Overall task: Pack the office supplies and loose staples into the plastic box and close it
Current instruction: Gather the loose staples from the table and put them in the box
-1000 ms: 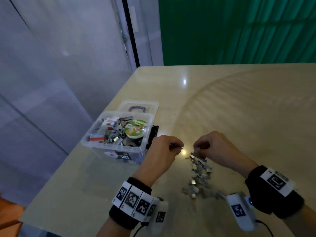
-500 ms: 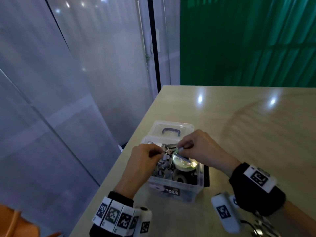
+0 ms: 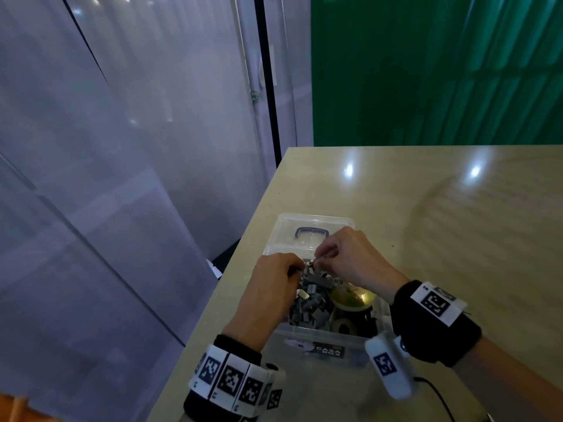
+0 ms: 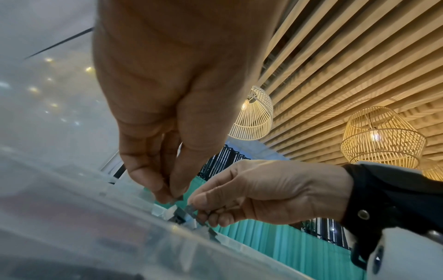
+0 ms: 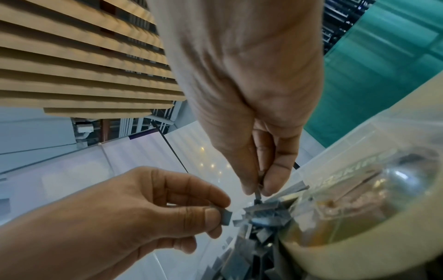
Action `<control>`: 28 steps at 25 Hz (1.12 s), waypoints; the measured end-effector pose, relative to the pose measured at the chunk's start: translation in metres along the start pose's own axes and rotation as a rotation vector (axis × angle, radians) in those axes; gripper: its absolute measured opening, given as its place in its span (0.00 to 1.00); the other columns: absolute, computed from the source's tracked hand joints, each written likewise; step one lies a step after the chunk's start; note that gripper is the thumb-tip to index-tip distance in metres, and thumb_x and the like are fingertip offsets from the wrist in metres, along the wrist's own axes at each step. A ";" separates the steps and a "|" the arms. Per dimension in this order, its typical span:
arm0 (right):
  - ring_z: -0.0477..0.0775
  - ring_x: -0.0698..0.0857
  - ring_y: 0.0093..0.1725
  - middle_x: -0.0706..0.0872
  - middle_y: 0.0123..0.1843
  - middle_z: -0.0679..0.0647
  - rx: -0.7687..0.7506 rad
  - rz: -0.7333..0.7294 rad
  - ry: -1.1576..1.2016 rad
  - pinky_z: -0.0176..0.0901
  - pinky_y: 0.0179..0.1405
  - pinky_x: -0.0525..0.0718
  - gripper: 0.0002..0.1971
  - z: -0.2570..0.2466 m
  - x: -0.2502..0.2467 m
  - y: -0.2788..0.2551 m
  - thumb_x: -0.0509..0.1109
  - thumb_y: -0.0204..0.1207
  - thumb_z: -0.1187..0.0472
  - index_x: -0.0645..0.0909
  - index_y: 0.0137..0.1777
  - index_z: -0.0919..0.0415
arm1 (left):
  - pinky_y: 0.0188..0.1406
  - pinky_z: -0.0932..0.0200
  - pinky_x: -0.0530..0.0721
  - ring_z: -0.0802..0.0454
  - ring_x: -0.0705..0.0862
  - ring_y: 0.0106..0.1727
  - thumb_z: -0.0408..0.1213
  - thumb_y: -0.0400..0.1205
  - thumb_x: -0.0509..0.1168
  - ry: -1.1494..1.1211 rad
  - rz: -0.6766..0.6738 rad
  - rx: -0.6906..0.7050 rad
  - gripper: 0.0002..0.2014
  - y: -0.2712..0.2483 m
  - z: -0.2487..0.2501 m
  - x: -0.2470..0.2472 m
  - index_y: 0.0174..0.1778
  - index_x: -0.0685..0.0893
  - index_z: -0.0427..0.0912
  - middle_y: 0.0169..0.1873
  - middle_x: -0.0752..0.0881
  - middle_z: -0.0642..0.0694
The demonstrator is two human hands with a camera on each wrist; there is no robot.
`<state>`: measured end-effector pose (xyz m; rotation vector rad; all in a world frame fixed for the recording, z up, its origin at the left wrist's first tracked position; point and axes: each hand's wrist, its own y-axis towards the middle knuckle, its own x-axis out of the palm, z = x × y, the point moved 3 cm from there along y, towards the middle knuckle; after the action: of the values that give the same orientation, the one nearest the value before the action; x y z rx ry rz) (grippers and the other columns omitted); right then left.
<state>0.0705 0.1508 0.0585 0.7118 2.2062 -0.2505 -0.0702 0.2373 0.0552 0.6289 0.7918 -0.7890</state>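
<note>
Both hands, left hand (image 3: 275, 280) and right hand (image 3: 347, 258), pinch staple strips (image 5: 226, 217) in their fingers above the open plastic box (image 3: 323, 338).

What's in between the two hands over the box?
Only a small gap. The left hand pinches a staple piece, the right hand pinches another, and the staple pile lies beneath; the right wrist view shows it.

A dark label (image 3: 328, 350) on the near wall of the clear plastic box (image 3: 304, 333), low in the middle of the head view, reads "CASA BOX" in pale capitals. In the right wrist view, at the right of the frame, a tape roll (image 5: 354, 206) carries pale raised lettering, partly legible as "SKIN"; the rest is blurred.
</note>
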 end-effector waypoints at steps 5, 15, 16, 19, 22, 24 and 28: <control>0.44 0.90 0.40 0.92 0.42 0.50 -0.009 -0.114 -0.010 0.39 0.43 0.90 0.10 -0.004 -0.009 -0.002 0.78 0.76 0.67 0.91 0.56 0.57 | 0.44 0.74 0.79 0.57 0.87 0.43 0.34 0.86 0.65 0.016 -0.032 0.034 0.11 0.005 0.004 0.004 0.57 0.92 0.47 0.50 0.92 0.47; 0.43 0.89 0.42 0.91 0.44 0.50 0.001 -0.177 -0.109 0.31 0.37 0.85 0.09 0.004 -0.026 -0.014 0.76 0.76 0.70 0.92 0.52 0.59 | 0.54 0.60 0.85 0.51 0.88 0.49 0.27 0.82 0.63 0.049 -0.007 0.009 0.15 0.000 0.017 -0.004 0.57 0.92 0.45 0.50 0.92 0.47; 0.45 0.90 0.42 0.91 0.45 0.50 0.014 -0.208 -0.134 0.33 0.37 0.86 0.07 0.006 -0.021 -0.017 0.76 0.76 0.69 0.93 0.50 0.59 | 0.54 0.61 0.84 0.51 0.88 0.49 0.28 0.83 0.63 0.051 -0.011 0.000 0.15 0.000 0.017 -0.002 0.57 0.92 0.45 0.50 0.92 0.46; 0.52 0.90 0.40 0.91 0.43 0.53 0.021 -0.257 -0.208 0.45 0.38 0.91 0.06 0.007 -0.007 -0.024 0.75 0.75 0.67 0.93 0.42 0.57 | 0.54 0.63 0.84 0.53 0.88 0.46 0.32 0.85 0.64 0.060 -0.039 0.000 0.13 -0.001 0.017 0.008 0.57 0.92 0.47 0.50 0.92 0.47; 0.46 0.83 0.30 0.86 0.29 0.46 -0.035 -0.313 -0.204 0.38 0.28 0.80 0.16 0.002 -0.004 -0.030 0.73 0.73 0.69 0.87 0.26 0.52 | 0.54 0.59 0.87 0.51 0.89 0.48 0.29 0.84 0.64 0.028 0.016 -0.033 0.14 -0.002 0.017 0.011 0.60 0.90 0.45 0.53 0.91 0.44; 0.43 0.84 0.30 0.89 0.31 0.45 -0.053 -0.331 -0.187 0.37 0.30 0.81 0.11 0.000 -0.010 -0.031 0.75 0.73 0.67 0.92 0.33 0.53 | 0.59 0.55 0.87 0.49 0.89 0.54 0.27 0.84 0.65 -0.019 0.071 -0.042 0.14 -0.003 0.018 0.008 0.63 0.89 0.41 0.59 0.90 0.43; 0.39 0.85 0.32 0.90 0.35 0.44 -0.078 -0.314 -0.139 0.31 0.31 0.77 0.03 0.004 -0.026 -0.035 0.79 0.76 0.62 0.94 0.43 0.55 | 0.60 0.58 0.85 0.49 0.89 0.55 0.29 0.84 0.66 -0.029 0.118 -0.027 0.12 -0.008 0.028 0.004 0.61 0.90 0.41 0.59 0.90 0.44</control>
<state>0.0666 0.1100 0.0732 0.2938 2.1735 -0.3581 -0.0640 0.2103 0.0657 0.6332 0.7308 -0.6773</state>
